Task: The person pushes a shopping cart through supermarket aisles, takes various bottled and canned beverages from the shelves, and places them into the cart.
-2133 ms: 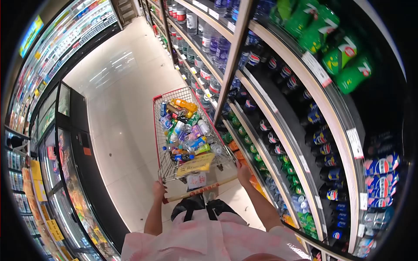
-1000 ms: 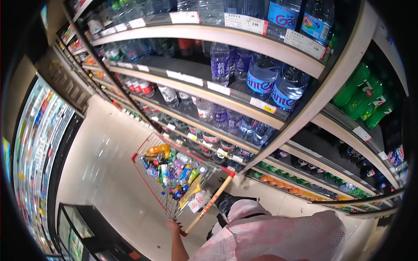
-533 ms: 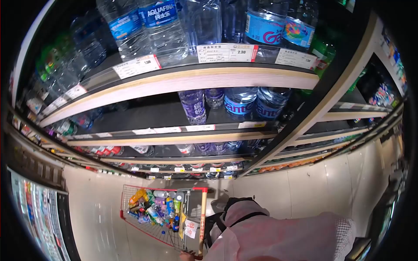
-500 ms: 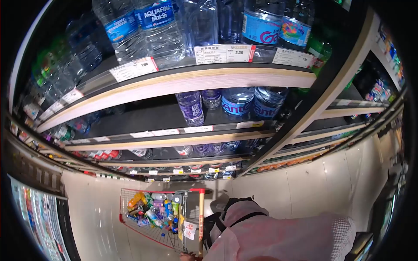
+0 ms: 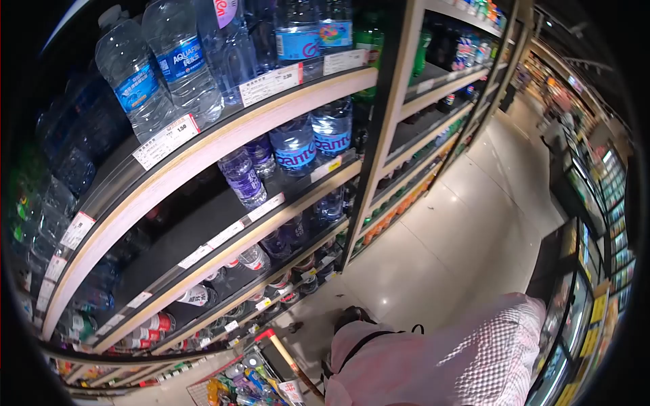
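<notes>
Neither of my hands shows in the view. My torso and checked sleeve [image 5: 501, 338] fill the lower right. A shopping cart with a red corner stands at the bottom, partly cut off by the frame edge, and its pale handle bar [image 5: 290, 360] runs down beside my body. Bottles [image 5: 254, 382] of several colours and cans lie heaped in the basket. A white paper sign [image 5: 291, 391] hangs by the handle. Whether a hand rests on the bar's lower end is hidden.
Shelves [image 5: 223, 132] with pale wooden edges curve along the left and front. They hold Aquafina bottles [image 5: 184, 66], Ganten bottles [image 5: 296, 145] and purple-labelled bottles [image 5: 242, 179]. Tiled aisle floor [image 5: 447, 223] stretches ahead. Dark display cases [image 5: 565, 284] line the right side.
The view has swung to the right, bringing the long aisle and right-hand cases in. The cart sits lower in view, and the hand seen by its handle has left the frame.
</notes>
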`<state>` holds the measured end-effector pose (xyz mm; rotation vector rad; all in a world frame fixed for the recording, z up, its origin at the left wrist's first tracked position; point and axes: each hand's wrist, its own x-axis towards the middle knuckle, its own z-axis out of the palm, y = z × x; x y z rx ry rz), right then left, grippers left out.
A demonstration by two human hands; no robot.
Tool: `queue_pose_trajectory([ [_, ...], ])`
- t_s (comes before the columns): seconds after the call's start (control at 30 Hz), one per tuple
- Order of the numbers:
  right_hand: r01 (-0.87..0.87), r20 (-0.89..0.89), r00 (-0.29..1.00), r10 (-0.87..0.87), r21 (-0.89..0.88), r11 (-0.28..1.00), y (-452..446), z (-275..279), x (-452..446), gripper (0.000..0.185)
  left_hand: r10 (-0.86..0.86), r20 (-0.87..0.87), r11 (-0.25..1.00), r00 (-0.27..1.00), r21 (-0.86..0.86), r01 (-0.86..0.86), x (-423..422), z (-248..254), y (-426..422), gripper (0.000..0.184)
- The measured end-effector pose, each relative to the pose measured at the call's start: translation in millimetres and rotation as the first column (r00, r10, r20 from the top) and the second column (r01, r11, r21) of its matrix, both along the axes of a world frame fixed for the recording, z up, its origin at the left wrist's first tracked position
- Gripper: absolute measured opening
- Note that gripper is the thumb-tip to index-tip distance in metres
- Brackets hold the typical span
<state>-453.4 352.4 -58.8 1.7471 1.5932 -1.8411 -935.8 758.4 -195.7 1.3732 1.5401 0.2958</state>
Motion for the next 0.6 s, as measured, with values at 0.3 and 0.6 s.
queue_pose_trajectory([
  [0.3,-0.144,-0.098,0.983,0.156,0.125,0.982,-104.3,93.2,-169.2,0.027,-0.229,0.033,0.973,0.973,0.041,0.228,-42.4,22.2,70.4,0.025],
  [0.6,-0.252,-0.002,0.959,0.284,0.457,0.853,7.5,92.6,-255.6,0.028,-0.34,0.017,0.94,0.94,0.003,0.34,-90.2,23.4,97.6,0.024],
])
